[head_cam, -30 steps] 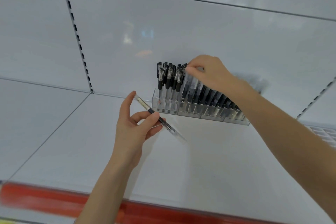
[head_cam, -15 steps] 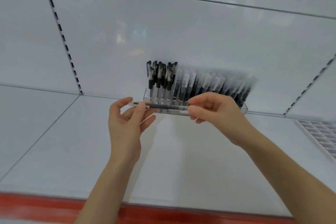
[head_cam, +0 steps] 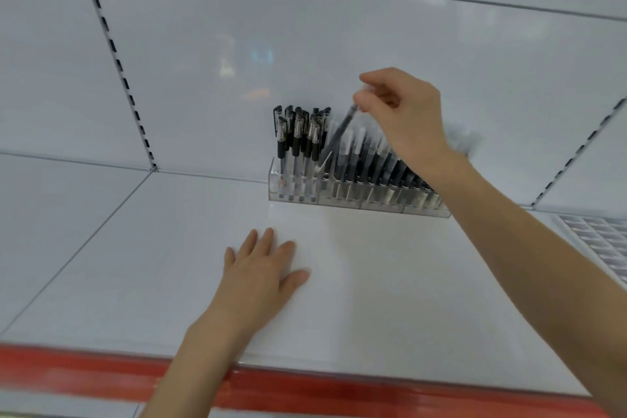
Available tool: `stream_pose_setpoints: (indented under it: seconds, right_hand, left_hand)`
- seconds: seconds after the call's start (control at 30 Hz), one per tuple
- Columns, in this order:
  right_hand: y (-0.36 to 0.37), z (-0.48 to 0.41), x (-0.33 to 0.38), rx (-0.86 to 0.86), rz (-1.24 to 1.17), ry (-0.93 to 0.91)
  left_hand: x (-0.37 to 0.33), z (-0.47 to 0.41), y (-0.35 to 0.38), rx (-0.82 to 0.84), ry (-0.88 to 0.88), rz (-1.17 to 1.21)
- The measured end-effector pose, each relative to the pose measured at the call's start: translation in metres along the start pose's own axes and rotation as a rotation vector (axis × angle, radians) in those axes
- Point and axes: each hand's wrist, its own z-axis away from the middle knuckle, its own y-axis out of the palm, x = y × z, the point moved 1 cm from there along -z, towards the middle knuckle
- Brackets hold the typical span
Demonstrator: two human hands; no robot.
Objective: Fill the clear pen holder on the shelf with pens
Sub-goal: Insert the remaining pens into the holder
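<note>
A clear pen holder (head_cam: 342, 195) stands at the back of the white shelf (head_cam: 390, 299), against the rear panel. Several black-capped pens (head_cam: 297, 136) stand upright in its left end, and frosted pens fill the slots to the right, partly hidden by my right forearm. My right hand (head_cam: 403, 112) pinches a pen (head_cam: 337, 137) by its top end; the pen slants down to the left with its tip at the holder's rim. My left hand (head_cam: 261, 275) rests flat on the shelf in front of the holder, fingers straight, holding nothing.
A red strip (head_cam: 305, 390) runs along the shelf's front edge. Slotted uprights (head_cam: 115, 58) mark the back panel at left and right. A ribbed white tray (head_cam: 604, 244) lies at the far right of the shelf.
My right hand took the pen from my left hand and lifted it up over the holder. My left hand let go and came down flat on the shelf.
</note>
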Motion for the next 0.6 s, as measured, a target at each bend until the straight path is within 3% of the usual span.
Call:
stream_pose_setpoints:
  seconds: [0.43,0.6]
  right_hand:
    - [0.02,-0.008,-0.015,0.332,0.376,-0.143]
    - [0.027,-0.008,-0.02,0.323,0.428,-0.152]
  left_hand:
    - [0.003,-0.003,0.007,0.001,0.001,-0.048]
    - [0.005,-0.005,0.01,-0.015,0.013,-0.078]
